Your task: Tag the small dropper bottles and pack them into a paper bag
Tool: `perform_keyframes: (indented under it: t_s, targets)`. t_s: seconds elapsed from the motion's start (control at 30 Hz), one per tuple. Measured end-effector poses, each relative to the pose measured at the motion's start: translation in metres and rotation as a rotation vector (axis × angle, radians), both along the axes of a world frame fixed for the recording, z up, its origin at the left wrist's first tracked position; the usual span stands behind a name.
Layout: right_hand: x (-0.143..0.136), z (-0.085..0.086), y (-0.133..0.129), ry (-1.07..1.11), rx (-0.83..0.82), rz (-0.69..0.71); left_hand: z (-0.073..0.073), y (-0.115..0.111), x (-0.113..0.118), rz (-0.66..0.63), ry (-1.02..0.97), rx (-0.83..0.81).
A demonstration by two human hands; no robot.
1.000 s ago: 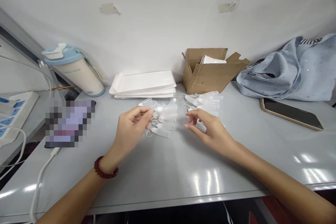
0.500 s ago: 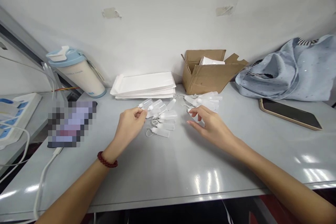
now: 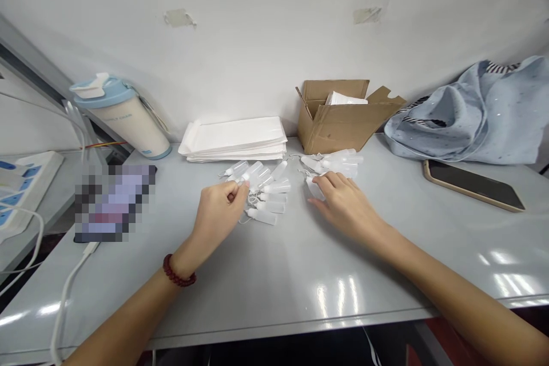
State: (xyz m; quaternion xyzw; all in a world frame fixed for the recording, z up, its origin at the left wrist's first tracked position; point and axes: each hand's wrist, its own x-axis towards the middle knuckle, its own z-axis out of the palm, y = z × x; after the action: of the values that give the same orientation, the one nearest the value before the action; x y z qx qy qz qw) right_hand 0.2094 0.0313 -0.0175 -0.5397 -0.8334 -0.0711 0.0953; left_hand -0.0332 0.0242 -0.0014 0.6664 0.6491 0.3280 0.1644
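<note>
Both hands were held low over the gray tabletop (image 3: 266, 274), back from its front edge. The left hand (image 3: 221, 206), its wrist circled by a dark red bead bracelet (image 3: 178, 273), was mostly closed, with the fingers curled in at the left group of small translucent bottles (image 3: 272, 207); whether one was pinched could not be told. The right hand (image 3: 343, 197) was half curled, its thumb set apart from the fingertips, at the front of the right group of bottles (image 3: 343, 167); one bottle was partly hidden there, and a firm grip could not be confirmed. Both groups were spread about midway between the tabletop's left and right edges, toward the back edge. Behind them, along that back edge, were set a stack of white envelopes (image 3: 235, 138) and an open cardboard box (image 3: 343, 126). A blue bag (image 3: 493, 117) was placed by the back right corner.
</note>
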Motion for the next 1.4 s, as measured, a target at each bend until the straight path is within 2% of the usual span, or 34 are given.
perform_keyframes:
  t_s: [0.2,0.37,0.53,0.73,0.87,1.03,1.17,1.4]
  targets:
    - [-0.003,-0.001,-0.002,0.004,-0.053,0.027,-0.001,-0.003,0.003,-0.074,0.003,0.008]
    - [-0.001,-0.001,-0.003,0.227,0.014,0.109,0.0,-0.006,0.006,-0.135,-0.026,-0.047]
    - [-0.002,0.008,-0.008,0.485,0.11,0.181,-0.001,-0.007,0.008,-0.175,-0.041,-0.077]
    - [-0.004,0.017,-0.015,0.649,0.111,0.176,0.001,-0.008,0.009,-0.241,-0.158,-0.149]
    - [-0.004,0.022,-0.018,0.709,0.083,0.181,0.005,-0.01,0.008,-0.318,-0.264,-0.222]
    - [-0.005,0.025,-0.02,0.758,0.036,0.268,0.011,-0.012,0.008,-0.406,-0.377,-0.317]
    - [-0.006,0.024,-0.021,0.75,0.024,0.307,0.015,-0.012,0.008,-0.448,-0.413,-0.339]
    - [-0.006,0.024,-0.022,0.77,0.06,0.288,0.018,-0.013,0.008,-0.475,-0.401,-0.379]
